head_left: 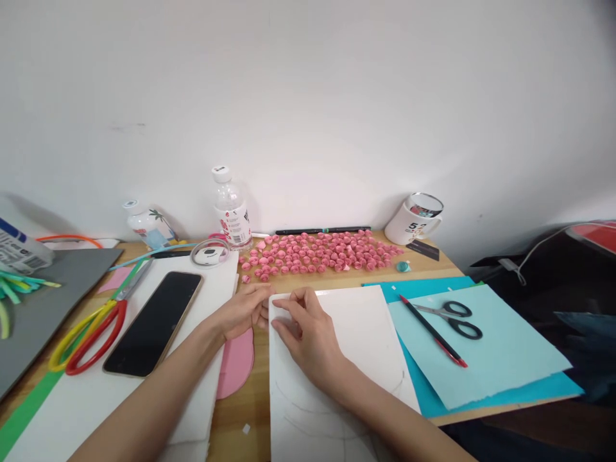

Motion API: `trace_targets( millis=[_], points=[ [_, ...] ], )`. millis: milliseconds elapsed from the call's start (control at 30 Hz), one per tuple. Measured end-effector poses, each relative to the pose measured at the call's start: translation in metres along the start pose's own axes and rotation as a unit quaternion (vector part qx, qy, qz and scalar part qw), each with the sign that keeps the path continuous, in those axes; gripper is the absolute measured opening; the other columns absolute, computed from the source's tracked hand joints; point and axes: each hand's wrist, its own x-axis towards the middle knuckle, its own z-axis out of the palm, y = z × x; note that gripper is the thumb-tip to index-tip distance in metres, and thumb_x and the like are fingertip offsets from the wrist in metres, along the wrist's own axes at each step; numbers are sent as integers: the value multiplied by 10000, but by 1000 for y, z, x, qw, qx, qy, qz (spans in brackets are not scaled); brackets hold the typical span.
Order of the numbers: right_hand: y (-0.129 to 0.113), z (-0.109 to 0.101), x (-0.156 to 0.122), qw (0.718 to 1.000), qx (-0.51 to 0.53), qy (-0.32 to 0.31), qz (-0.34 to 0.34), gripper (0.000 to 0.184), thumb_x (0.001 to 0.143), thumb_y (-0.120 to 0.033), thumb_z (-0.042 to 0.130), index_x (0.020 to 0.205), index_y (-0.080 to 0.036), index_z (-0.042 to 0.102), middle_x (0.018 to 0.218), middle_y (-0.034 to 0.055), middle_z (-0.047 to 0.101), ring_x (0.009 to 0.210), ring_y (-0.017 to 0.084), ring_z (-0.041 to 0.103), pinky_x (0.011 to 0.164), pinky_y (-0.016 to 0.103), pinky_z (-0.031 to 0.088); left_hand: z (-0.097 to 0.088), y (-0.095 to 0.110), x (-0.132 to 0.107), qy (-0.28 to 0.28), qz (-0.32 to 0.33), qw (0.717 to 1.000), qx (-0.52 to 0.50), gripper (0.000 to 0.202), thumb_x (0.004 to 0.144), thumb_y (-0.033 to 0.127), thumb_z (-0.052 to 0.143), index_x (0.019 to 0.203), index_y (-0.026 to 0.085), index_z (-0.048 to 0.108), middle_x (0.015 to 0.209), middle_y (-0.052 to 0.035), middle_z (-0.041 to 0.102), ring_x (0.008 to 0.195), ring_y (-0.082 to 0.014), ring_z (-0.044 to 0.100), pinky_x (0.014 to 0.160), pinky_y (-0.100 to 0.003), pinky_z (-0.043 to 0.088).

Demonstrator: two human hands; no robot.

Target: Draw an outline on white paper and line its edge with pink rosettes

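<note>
Here, the pencil-marked white sheet [366, 333] runs lengthwise away beneath the half-curled right hand [310, 327], the loosely bent left hand [244, 311] beside its left edge; cannot tell whether either grips anything.

I am seeing a dark-screened phone [154, 324] lying on the left, and red-and-yellow-handled scissors [116, 302] are resting just beside it. Farther left, green and yellow strips [17, 283] are lying over a grey board [79, 269]. Near the wall, a clear bottle [233, 218] is standing at the far side. To the far right, a white mug [409, 224] is sitting near a black card [426, 250]. Nearer, black-handled scissors [446, 312] and a red-and-black pen [432, 330] are lying across pale blue paper [495, 359].
</note>
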Motion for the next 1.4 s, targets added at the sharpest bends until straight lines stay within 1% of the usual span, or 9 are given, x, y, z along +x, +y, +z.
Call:
trace_targets(
  millis=[200,300,400,700,900,1100,1167,1300,1400],
  points=[
    [-12,-1,5,998,-36,29,32,173,842,-231,530,989,-205,616,913,48,512,605,105,544,490,214,437,-1,-1,-2,-8,55,998,-25,282,766,356,649,645,159,489,543,52,501,475,-61,494,437,-165,386],
    [-16,2,6,995,-77,53,21,119,854,-251,519,893,-203,622,880,47,512,672,129,564,490,209,419,-1,-1,-2,-20,75,996,-33,319,758,374,664,623,160,470,545,57,479,490,-57,479,467,-169,393],
    [-19,6,3,993,-95,76,5,143,862,-259,519,937,-193,622,913,66,514,686,135,571,472,207,413,-2,-1,-3,-28,74,996,-35,322,741,366,680,620,162,463,537,64,456,480,-54,450,461,-169,387],
    [-19,13,-12,989,-111,92,-26,190,893,-247,490,1016,-186,622,913,78,510,706,139,587,486,211,440,-5,-2,-4,-59,32,998,7,293,723,309,670,586,162,457,517,61,433,456,-52,426,418,-154,343],
    [-18,15,-9,985,-161,56,7,180,859,-269,511,993,-198,610,896,78,518,656,143,570,414,192,357,-6,-3,-2,-47,3,999,3,235,714,295,671,628,148,510,544,42,507,448,-58,482,426,-162,379],
    [-19,17,-7,986,-159,17,40,70,802,-246,557,825,-200,604,856,52,517,586,127,548,423,203,355,-3,-1,-2,33,-67,997,-21,190,711,260,686,760,161,532,490,59,522,404,-102,538,368,-176,386],
    [-18,17,-9,989,-141,20,46,78,802,-241,554,848,-197,599,878,53,519,583,124,551,437,213,382,-3,-1,-2,13,-82,996,-18,183,682,198,704,783,141,562,522,37,565,432,-103,563,382,-172,407],
    [-15,15,-11,989,-127,50,55,226,797,-257,572,1009,-180,588,931,67,543,608,140,577,457,239,427,-5,-2,0,-32,-85,996,-20,167,621,77,714,733,107,593,571,13,609,457,-74,566,444,-162,457],
    [-14,14,-11,989,-125,46,56,232,795,-250,579,1015,-183,602,933,65,558,643,147,597,479,238,439,-4,-2,0,-28,-86,996,-28,147,697,176,715,706,109,585,551,3,608,456,-91,581,446,-181,477]
  ],
)
